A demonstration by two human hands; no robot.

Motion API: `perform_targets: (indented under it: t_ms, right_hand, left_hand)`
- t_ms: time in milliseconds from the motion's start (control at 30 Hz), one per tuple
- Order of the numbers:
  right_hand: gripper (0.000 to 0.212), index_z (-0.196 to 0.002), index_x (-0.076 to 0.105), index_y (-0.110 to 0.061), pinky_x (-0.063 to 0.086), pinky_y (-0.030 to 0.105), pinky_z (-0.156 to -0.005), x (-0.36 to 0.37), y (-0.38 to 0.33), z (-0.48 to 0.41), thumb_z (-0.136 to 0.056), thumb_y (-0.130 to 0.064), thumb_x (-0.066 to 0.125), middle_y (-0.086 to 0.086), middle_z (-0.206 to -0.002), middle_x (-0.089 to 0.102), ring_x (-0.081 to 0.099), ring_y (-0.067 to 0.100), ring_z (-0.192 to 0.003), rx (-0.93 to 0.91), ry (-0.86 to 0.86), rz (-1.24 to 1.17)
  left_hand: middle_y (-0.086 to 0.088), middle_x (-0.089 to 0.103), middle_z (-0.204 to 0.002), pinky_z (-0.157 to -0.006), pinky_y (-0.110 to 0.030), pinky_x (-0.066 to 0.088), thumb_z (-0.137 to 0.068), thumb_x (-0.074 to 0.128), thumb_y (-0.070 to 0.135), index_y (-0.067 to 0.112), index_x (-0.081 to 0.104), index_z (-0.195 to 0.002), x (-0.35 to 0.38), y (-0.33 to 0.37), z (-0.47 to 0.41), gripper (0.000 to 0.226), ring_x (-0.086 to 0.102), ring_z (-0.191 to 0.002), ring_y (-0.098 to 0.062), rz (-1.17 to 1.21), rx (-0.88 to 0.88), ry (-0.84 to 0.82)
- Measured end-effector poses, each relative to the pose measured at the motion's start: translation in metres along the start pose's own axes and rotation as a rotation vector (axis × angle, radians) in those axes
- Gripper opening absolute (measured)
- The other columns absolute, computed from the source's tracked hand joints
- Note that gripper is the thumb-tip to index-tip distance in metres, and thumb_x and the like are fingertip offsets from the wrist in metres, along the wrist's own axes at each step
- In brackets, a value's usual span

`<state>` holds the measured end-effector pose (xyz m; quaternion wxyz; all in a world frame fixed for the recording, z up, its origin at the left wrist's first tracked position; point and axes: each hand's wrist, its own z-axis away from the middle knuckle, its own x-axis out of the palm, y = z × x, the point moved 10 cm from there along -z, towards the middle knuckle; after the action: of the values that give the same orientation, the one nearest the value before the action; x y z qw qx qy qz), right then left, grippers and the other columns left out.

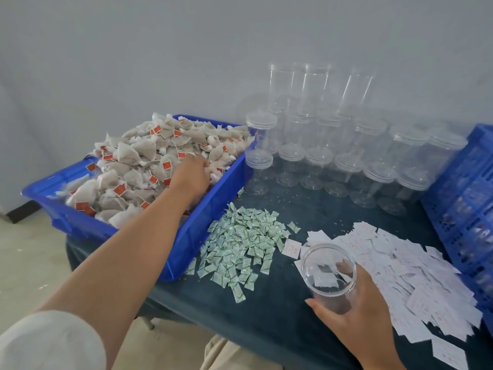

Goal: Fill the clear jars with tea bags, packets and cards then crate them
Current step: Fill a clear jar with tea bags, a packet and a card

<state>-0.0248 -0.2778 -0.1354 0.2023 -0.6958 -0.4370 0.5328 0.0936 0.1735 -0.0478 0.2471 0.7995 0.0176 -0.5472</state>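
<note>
My right hand (354, 313) grips an open clear jar (329, 271) near the table's front; a white card and a small packet lie inside it. My left hand (190, 172) reaches into the blue tub (186, 244) and its fingers curl into the heap of tea bags (138, 166) with red tags. Whether it holds a bag is hidden. A pile of green-and-white packets (240, 244) lies beside the tub. White cards (416, 279) are spread to the right of the jar.
Several empty clear jars with lids (346, 161) stand in rows and stacks at the back of the dark table (266, 316). A blue lattice crate (466, 209) stands at the right edge. The tub overhangs the table's left side.
</note>
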Motion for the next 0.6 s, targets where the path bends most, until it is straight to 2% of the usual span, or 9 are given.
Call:
perform_targets:
  t_ms: [100,167,233,300,333,400,467,533,600]
  right_hand:
    - [0.091,-0.126,0.040,-0.072,0.046,0.018,-0.084,-0.002,-0.003,-0.002,-0.048,-0.079,0.085,-0.040,-0.125,0.058,0.060,-0.013,-0.113,-0.003,0.007,0.003]
    - [0.088,-0.125,0.040,-0.073,0.045,0.016,-0.082,-0.004,-0.003,-0.002,-0.049,-0.077,0.085,-0.042,-0.123,0.058,0.058,-0.018,-0.112,-0.003,0.019,0.003]
    - [0.088,-0.126,0.039,-0.073,0.044,0.015,-0.080,-0.005,-0.003,-0.002,-0.050,-0.077,0.084,-0.043,-0.122,0.057,0.056,-0.020,-0.112,-0.003,0.028,0.004]
    - [0.090,-0.127,0.038,-0.074,0.043,0.014,-0.080,-0.006,-0.002,-0.001,-0.050,-0.077,0.084,-0.043,-0.124,0.057,0.055,-0.021,-0.113,0.002,0.037,-0.005]
    - [0.091,-0.128,0.037,-0.074,0.044,0.014,-0.081,-0.006,-0.002,-0.002,-0.050,-0.079,0.084,-0.043,-0.125,0.057,0.055,-0.020,-0.114,0.005,0.043,-0.010]
    - [0.089,-0.127,0.038,-0.073,0.046,0.015,-0.081,-0.008,-0.003,-0.003,-0.051,-0.087,0.083,-0.040,-0.124,0.058,0.059,-0.014,-0.113,0.001,0.051,-0.015]
    - [0.087,-0.124,0.040,-0.069,0.049,0.020,-0.083,-0.008,-0.002,-0.004,-0.049,-0.099,0.073,-0.038,-0.124,0.058,0.064,-0.004,-0.109,0.001,0.055,-0.012]
    - [0.093,-0.126,0.042,-0.061,0.053,0.027,-0.086,-0.008,0.000,-0.003,-0.048,-0.099,0.072,-0.035,-0.122,0.060,0.065,0.004,-0.109,0.002,0.058,-0.005]
    - [0.097,-0.132,0.047,-0.049,0.056,0.034,-0.091,-0.008,0.003,-0.002,-0.050,-0.087,0.082,-0.031,-0.124,0.061,0.066,0.010,-0.112,-0.004,0.070,0.005]
  left_hand:
    - [0.001,0.071,-0.103,-0.063,-0.029,0.047,-0.103,0.059,0.020,0.016,0.067,-0.123,-0.025,-0.011,0.004,0.022,0.064,-0.075,-0.013,0.238,-0.081,0.158]
    - [0.004,0.070,-0.115,-0.065,-0.028,0.050,-0.102,0.058,0.021,0.020,0.066,-0.126,-0.035,-0.014,0.005,0.026,0.064,-0.075,-0.009,0.399,-0.128,0.174]
    - [0.009,0.064,-0.128,-0.056,-0.026,0.051,-0.098,0.056,0.021,0.026,0.059,-0.135,-0.042,-0.009,0.006,0.037,0.062,-0.062,-0.004,0.568,-0.130,0.153]
    - [0.017,0.062,-0.124,-0.048,-0.022,0.047,-0.095,0.052,0.020,0.034,0.052,-0.145,-0.046,0.000,0.009,0.052,0.056,-0.050,0.000,0.694,-0.126,0.095]
    - [0.018,0.066,-0.117,-0.052,-0.024,0.051,-0.095,0.050,0.019,0.034,0.054,-0.145,-0.046,0.006,0.010,0.053,0.062,-0.056,-0.001,0.754,-0.133,0.059]
    - [0.010,0.075,-0.106,-0.078,-0.033,0.062,-0.098,0.048,0.017,0.028,0.064,-0.134,-0.043,0.011,0.014,0.042,0.075,-0.082,-0.010,0.894,-0.190,0.019]
    - [0.003,0.077,-0.105,-0.096,-0.038,0.061,-0.097,0.051,0.012,0.019,0.070,-0.119,-0.040,0.008,0.020,0.029,0.076,-0.087,-0.011,1.045,-0.293,0.019]
    - [-0.008,0.075,-0.114,-0.089,-0.029,0.062,-0.097,0.053,0.003,0.005,0.069,-0.116,-0.039,0.006,0.026,0.025,0.074,-0.085,-0.008,1.282,-0.367,0.001]
    - [-0.017,0.071,-0.121,-0.076,-0.022,0.060,-0.097,0.050,-0.007,-0.004,0.063,-0.120,-0.049,0.014,0.031,0.027,0.076,-0.088,-0.011,1.542,-0.375,-0.012]
